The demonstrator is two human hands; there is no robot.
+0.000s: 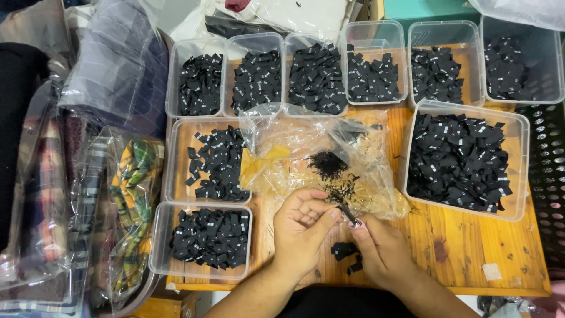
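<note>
My left hand (301,227) and my right hand (379,247) meet over the near middle of a wooden table (465,247). Between their fingertips they pinch one small black fabric label (348,214). Under my right hand lies a little heap of black labels (343,251). Just beyond the hands a crumpled clear plastic bag (306,147) holds black thread scraps (327,164) and a yellow piece.
Several clear plastic tubs of black labels ring the hands: a row along the far edge (376,32), a big one at the right (518,171), two at the left (176,171). Bagged plaid fabric (132,194) is stacked off the table's left side. A black perforated panel (547,176) lies far right.
</note>
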